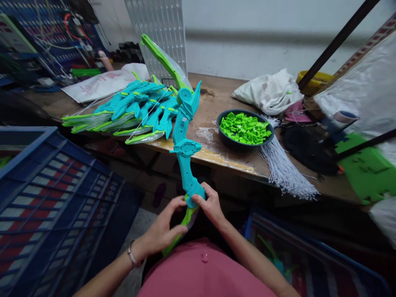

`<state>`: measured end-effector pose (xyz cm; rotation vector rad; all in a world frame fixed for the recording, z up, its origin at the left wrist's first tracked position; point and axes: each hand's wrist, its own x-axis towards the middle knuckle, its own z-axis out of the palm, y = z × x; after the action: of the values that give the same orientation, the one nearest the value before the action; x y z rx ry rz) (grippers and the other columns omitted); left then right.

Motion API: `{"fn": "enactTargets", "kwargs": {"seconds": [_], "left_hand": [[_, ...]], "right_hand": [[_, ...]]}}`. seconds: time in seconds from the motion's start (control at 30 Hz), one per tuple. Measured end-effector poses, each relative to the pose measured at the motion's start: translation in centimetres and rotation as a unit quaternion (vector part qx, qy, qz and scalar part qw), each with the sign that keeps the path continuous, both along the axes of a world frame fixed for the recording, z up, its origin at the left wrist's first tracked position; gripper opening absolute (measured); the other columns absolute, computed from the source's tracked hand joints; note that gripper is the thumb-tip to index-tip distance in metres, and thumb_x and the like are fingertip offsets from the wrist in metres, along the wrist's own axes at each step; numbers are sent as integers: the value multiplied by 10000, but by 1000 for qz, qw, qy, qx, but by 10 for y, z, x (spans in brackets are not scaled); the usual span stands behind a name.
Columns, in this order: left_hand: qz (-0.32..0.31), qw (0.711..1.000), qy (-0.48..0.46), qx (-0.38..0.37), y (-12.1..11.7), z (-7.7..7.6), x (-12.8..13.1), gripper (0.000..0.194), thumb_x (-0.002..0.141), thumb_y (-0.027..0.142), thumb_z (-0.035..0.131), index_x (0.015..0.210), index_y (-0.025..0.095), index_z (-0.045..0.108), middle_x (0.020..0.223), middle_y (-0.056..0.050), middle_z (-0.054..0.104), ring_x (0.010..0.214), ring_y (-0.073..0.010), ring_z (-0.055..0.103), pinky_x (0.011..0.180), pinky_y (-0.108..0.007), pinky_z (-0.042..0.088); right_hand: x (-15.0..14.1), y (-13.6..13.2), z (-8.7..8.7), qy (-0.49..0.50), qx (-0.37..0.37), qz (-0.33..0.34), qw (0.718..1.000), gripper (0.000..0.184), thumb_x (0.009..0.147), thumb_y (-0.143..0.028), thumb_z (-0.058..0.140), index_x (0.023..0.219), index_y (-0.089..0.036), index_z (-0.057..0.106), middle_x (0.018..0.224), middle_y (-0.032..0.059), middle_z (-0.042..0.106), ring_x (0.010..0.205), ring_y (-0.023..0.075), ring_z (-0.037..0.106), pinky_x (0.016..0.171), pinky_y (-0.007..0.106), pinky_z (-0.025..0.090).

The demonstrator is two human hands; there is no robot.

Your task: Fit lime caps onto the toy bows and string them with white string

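Note:
A turquoise and green toy bow (185, 165) stands lengthwise before me, its lower end against my body and its upper green limb (163, 60) reaching over the table. My left hand (168, 225) is closed around the lower green limb, just below the turquoise joint. On that joint, my right hand (210, 204) grips with the thumb on top and the fingers behind. Several similar bows (139, 105) lie stacked on the table to the left. A dark bowl (227, 142) to the right holds small green plastic pieces (244, 127).
White strings (284, 173) hang over the edge of the wooden table (213, 88). White sacks (269, 90) lie at the back right. A blue crate (55, 206) stands at left, another (312, 247) at lower right. Another person's hand (105, 61) shows at far left.

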<state>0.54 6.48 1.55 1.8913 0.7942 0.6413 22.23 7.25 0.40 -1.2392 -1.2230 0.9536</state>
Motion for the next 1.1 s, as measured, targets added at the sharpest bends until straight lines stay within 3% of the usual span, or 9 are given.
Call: {"fn": "enactTargets", "kwargs": {"seconds": [0.07, 0.13, 0.33, 0.5, 0.6, 0.67, 0.8, 0.97, 1.1], "left_hand": [[109, 990, -74, -53, 21, 12, 3, 469, 946, 273, 628, 1369, 228, 430, 1479, -178, 513, 1342, -286, 557, 1098, -483, 487], [157, 974, -134, -98, 41, 24, 12, 525, 926, 322, 664, 1374, 209, 414, 1419, -182, 567, 1289, -279, 603, 1066, -464, 512], [128, 960, -181, -172, 65, 53, 54, 603, 869, 390, 738, 1354, 175, 453, 1285, -165, 661, 1028, -268, 729, 882, -421, 591], [59, 974, -130, -175, 51, 34, 48, 574, 920, 390, 670, 1401, 174, 444, 1298, -161, 664, 1151, -270, 675, 1002, -428, 532], [-28, 988, 12, -150, 31, 18, 27, 543, 889, 329, 692, 1379, 195, 501, 1332, -127, 657, 1206, -268, 630, 1048, -422, 488], [-61, 982, 110, -139, 15, 12, 18, 355, 910, 322, 642, 1236, 191, 584, 1166, -80, 707, 1043, -238, 664, 931, -373, 519], [-3, 977, 179, -114, -6, 5, 21, 158, 971, 321, 501, 943, 183, 571, 841, -15, 646, 730, -173, 593, 669, -280, 444], [28, 983, 159, -93, -12, -1, 38, 177, 963, 330, 508, 979, 174, 592, 876, -32, 655, 777, -185, 563, 724, -296, 415], [26, 982, 167, -82, -8, 8, 38, 170, 954, 328, 527, 953, 175, 604, 840, -24, 653, 750, -182, 560, 689, -286, 384]], "right_hand": [[-7, -5, -4, -1, 8, -13, 1000, 351, 813, -501, 751, 718, -196, 605, 748, -27, 480, 685, 135, 430, 631, 269, 340], [-15, -10, -8, -2, 18, -22, 1000, 347, 824, -503, 754, 737, -199, 611, 766, -22, 497, 700, 141, 442, 646, 275, 350], [-26, -19, -20, -10, 34, -24, 999, 325, 796, -476, 804, 780, -203, 628, 780, -25, 515, 712, 144, 468, 650, 277, 361], [-9, -23, -12, -13, 34, -59, 998, 298, 817, -455, 778, 765, -204, 626, 765, -27, 510, 691, 141, 453, 642, 275, 369], [1, -21, -4, -8, 40, -99, 994, 324, 836, -472, 745, 731, -208, 589, 751, -27, 497, 686, 142, 434, 653, 278, 374], [5, -17, -1, -1, 38, -113, 993, 350, 853, -492, 720, 717, -212, 561, 747, -26, 488, 692, 145, 428, 669, 280, 378], [9, -9, 1, 16, 31, -109, 993, 376, 867, -520, 703, 711, -214, 551, 753, -20, 496, 703, 149, 437, 687, 285, 384], [16, -7, 7, 20, 24, -94, 995, 376, 852, -535, 718, 713, -211, 588, 751, -11, 511, 714, 159, 457, 688, 288, 388], [20, -8, 10, 32, 15, -94, 995, 360, 855, -553, 708, 771, -210, 639, 773, 1, 555, 736, 167, 489, 702, 287, 412]]}}
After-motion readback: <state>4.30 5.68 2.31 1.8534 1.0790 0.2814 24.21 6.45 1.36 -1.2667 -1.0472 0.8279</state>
